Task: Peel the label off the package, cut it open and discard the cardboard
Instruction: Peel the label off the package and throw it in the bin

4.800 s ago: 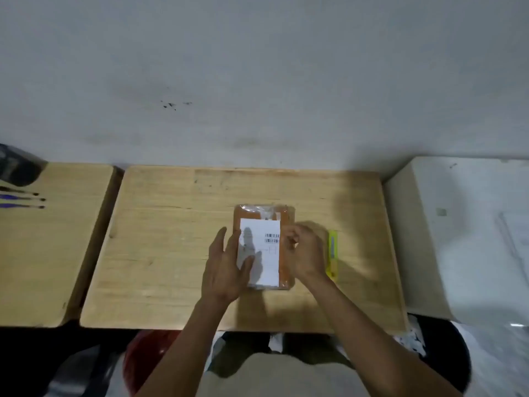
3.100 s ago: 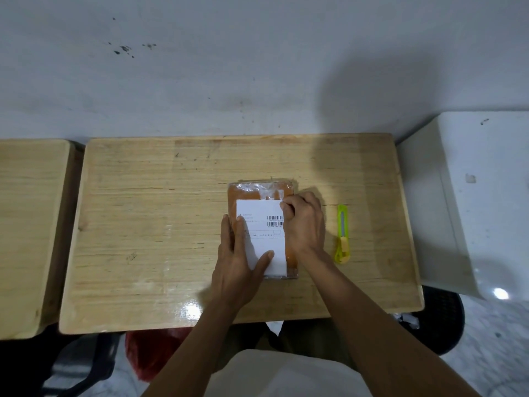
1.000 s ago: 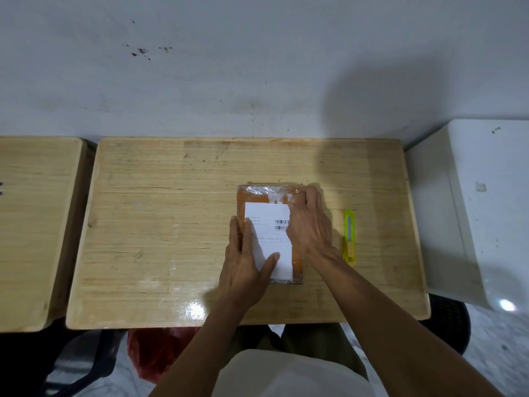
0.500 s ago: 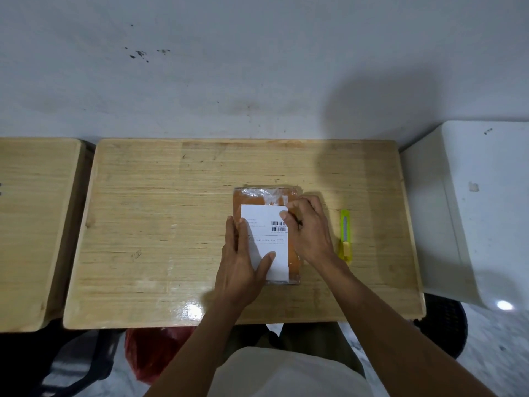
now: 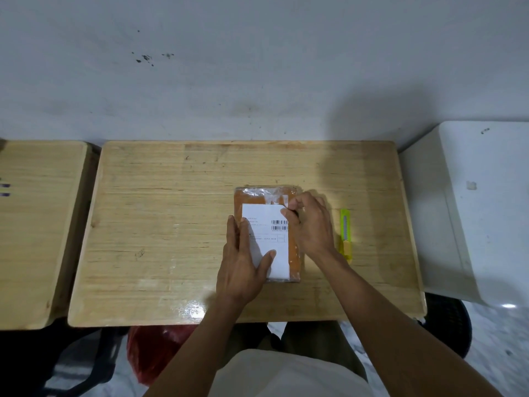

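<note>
An orange package (image 5: 294, 253) wrapped in clear tape lies flat on the wooden table (image 5: 171, 224). A white label (image 5: 274, 242) with barcodes covers most of its top. My left hand (image 5: 243, 262) presses flat on the package's left side, thumb spread across the label's lower part. My right hand (image 5: 310, 224) rests on the right side, thumb and forefinger pinched at the label's top right corner. A yellow-green utility knife (image 5: 345, 233) lies on the table just right of my right hand, untouched.
A second wooden table (image 5: 37, 224) stands at the left with a narrow gap between. A white cabinet (image 5: 472, 210) abuts the right edge. A red bag (image 5: 154, 351) and a dark basket (image 5: 449, 325) sit on the floor below. A wall runs behind.
My right hand's fingers have shifted from lying along the package's top right edge to pinching at the label's top right corner. My left hand and the package stay put.
</note>
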`<state>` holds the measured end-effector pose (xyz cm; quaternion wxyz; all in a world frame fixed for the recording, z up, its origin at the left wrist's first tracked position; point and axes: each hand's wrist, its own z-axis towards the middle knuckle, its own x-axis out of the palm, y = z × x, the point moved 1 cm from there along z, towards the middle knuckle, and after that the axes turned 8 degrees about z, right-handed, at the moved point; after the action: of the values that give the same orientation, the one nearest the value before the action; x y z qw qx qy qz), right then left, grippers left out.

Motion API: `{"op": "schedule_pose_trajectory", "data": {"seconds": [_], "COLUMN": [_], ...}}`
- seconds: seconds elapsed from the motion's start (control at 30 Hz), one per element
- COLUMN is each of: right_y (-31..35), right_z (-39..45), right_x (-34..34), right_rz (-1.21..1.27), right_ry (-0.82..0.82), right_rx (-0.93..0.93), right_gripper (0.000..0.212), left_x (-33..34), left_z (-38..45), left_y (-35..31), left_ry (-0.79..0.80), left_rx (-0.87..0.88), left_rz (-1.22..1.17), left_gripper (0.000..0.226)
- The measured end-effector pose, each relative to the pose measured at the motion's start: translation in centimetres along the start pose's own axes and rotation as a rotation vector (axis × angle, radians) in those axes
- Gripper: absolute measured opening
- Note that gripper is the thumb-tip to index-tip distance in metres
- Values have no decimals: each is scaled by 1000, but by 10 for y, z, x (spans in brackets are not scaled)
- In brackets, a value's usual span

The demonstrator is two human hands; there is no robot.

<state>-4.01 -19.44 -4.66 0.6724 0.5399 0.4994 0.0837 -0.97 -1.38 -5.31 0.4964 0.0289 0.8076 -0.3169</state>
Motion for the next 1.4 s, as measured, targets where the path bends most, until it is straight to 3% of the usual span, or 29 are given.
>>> {"op": "schedule_pose_trajectory", "data": {"seconds": [0.17, 0.3, 0.5, 0.63, 0.77, 1.07, 1.17, 1.3, 1.4], "right_y": [0, 3, 1, 9, 10, 5, 7, 2, 0], "right_z": [5, 2, -6, -9, -3, -1, 2, -2, 2], "right_x": [5, 2, -3, -5, 4, -6, -5, -4, -11], "right_rz": [-79, 29, 157, 179, 147, -154, -162, -73, -19], "right_ry": [32, 71, 224, 124, 42, 219, 201, 233, 258], "right_rx": [-10, -40, 1, -10, 41, -180, -230, -102, -17], "right_gripper": [6, 16, 15, 15, 9, 20, 13, 13, 17], "left_x": [1, 2, 4, 4, 2, -1, 0, 4, 5], "left_z": [1, 1, 2, 0, 0, -2, 2, 2, 6], "left_y": [2, 2, 2, 3, 5, -2, 2, 2, -1], "left_ry": [-3, -3, -14, -20, -8, -6, 6, 68, 54], "left_rx": [9, -1, 9, 16, 11, -20, -24, -10, 35], "left_rz": [2, -21, -28, -8, 8, -3, -24, -41, -60], "left_gripper": [95, 95, 93, 94, 94, 92, 103, 137, 144]}}
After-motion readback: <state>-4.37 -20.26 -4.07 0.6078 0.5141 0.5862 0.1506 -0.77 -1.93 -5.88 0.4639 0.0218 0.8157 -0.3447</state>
